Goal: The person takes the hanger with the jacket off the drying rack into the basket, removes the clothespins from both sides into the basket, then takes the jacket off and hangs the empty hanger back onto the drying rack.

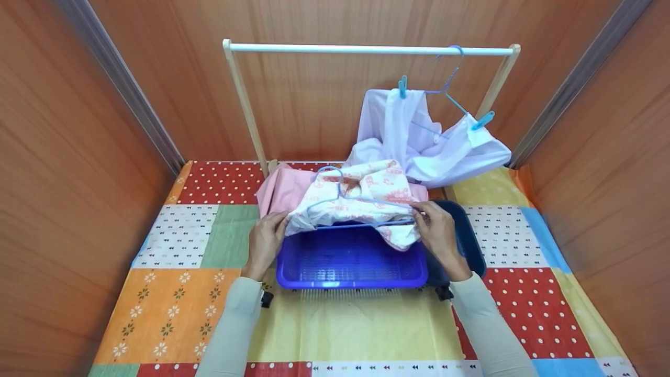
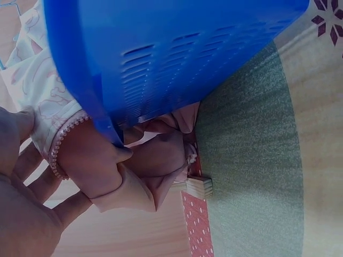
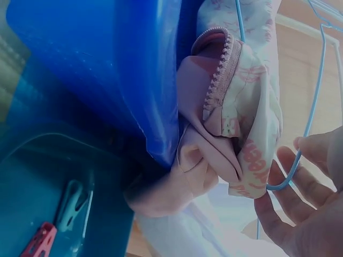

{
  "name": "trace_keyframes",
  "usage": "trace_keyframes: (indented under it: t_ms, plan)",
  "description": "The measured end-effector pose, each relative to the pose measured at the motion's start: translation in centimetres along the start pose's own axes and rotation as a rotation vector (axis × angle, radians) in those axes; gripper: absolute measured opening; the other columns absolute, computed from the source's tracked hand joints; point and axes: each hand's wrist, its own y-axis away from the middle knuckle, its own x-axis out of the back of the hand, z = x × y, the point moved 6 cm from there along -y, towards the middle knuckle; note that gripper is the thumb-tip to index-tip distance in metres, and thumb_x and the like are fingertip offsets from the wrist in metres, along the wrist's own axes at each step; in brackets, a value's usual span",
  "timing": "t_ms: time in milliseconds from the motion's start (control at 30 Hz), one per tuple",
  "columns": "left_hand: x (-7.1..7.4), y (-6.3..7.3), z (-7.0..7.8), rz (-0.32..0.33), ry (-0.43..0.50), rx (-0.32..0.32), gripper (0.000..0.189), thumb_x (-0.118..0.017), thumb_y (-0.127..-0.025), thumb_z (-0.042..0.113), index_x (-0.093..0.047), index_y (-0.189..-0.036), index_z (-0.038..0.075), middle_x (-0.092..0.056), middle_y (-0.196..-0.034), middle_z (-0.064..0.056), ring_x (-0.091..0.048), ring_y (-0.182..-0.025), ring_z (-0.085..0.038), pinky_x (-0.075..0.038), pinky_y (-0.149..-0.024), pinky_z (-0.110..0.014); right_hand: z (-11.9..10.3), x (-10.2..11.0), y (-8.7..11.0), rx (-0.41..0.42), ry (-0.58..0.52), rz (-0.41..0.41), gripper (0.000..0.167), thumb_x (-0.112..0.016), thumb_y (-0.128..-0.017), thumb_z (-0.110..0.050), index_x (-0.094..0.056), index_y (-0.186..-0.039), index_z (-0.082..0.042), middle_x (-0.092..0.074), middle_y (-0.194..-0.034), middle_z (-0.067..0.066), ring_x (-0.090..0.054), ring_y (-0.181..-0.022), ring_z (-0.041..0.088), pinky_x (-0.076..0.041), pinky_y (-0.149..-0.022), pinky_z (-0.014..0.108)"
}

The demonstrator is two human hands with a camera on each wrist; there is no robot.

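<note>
A pink zip jacket with a white, red-printed lining (image 1: 361,183) lies bunched over the back of the blue basket (image 1: 356,285). Across the lining rests a light blue wire hanger (image 1: 378,200), its hook pointing toward the rack. My left hand (image 1: 266,242) pinches the jacket's left edge, thumb against the white lining in the left wrist view. At the other side, my right hand (image 1: 438,234) holds the rounded end of the hanger between thumb and fingers, close to the cloth. The jacket's open zipper teeth (image 3: 218,80) show in the right wrist view.
Behind stands a rack with a white rail (image 1: 335,48). A white garment (image 1: 392,125) hangs there from another hanger, held by teal clothespins (image 1: 402,87). A dark teal basket (image 1: 473,246) with loose clothespins (image 3: 68,206) sits right of the blue one. Wooden panels surround the patchwork cloth.
</note>
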Motion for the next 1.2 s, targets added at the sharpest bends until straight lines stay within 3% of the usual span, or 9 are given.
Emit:
trace_keyframes:
  t_ms: [333, 700, 800, 1033, 1200]
  plan:
    - [0.0, 0.0, -0.1, -0.001, 0.023, 0.005, 0.019, -0.068, -0.092, 0.017, -0.076, -0.105, 0.005, -0.076, -0.094, -0.009, -0.072, -0.089, -0.030, -0.055, -0.077, -0.047, -0.1, -0.1, -0.3, -0.001, 0.017, 0.000, 0.010, -0.069, -0.088, -0.004, -0.075, -0.097, -0.004, -0.074, -0.093, 0.010, -0.066, -0.072, 0.025, -0.051, -0.067, 0.041]
    - [-0.3, 0.6, -0.7, -0.049, 0.025, 0.070, 0.019, -0.067, -0.094, 0.022, -0.077, -0.106, 0.011, -0.076, -0.101, -0.006, -0.072, -0.096, -0.027, -0.055, -0.081, -0.048, 0.4, 0.7, 0.0, -0.036, 0.028, 0.020, 0.009, -0.067, -0.089, -0.001, -0.073, -0.097, -0.002, -0.073, -0.092, 0.012, -0.065, -0.075, 0.027, -0.049, -0.069, 0.041]
    - [-0.4, 0.9, -0.9, -0.062, 0.024, 0.073, 0.020, -0.067, -0.094, 0.023, -0.077, -0.105, 0.011, -0.077, -0.101, -0.007, -0.072, -0.096, -0.028, -0.055, -0.082, -0.048, 0.7, 1.1, 0.2, -0.053, 0.018, 0.025, 0.011, -0.065, -0.091, 0.000, -0.072, -0.099, -0.001, -0.072, -0.093, 0.014, -0.065, -0.075, 0.026, -0.050, -0.068, 0.038]
    - [-0.4, 1.3, -1.2, -0.063, 0.036, 0.071, 0.020, -0.067, -0.093, 0.022, -0.077, -0.105, 0.009, -0.077, -0.099, -0.007, -0.073, -0.095, -0.028, -0.055, -0.082, -0.047, 1.2, 2.3, 0.4, -0.029, -0.014, 0.063, 0.012, -0.066, -0.089, 0.004, -0.072, -0.098, -0.001, -0.073, -0.092, 0.015, -0.062, -0.071, 0.022, -0.041, -0.067, 0.016]
    - [-0.7, 1.7, -1.4, -0.075, 0.039, 0.075, 0.019, -0.067, -0.093, 0.023, -0.077, -0.104, 0.010, -0.077, -0.098, -0.007, -0.073, -0.093, -0.027, -0.056, -0.081, -0.047, 1.6, 3.2, 0.5, -0.033, -0.011, 0.096, 0.012, -0.066, -0.088, 0.005, -0.072, -0.097, 0.000, -0.073, -0.092, 0.016, -0.066, -0.074, 0.025, -0.043, -0.070, 0.015]
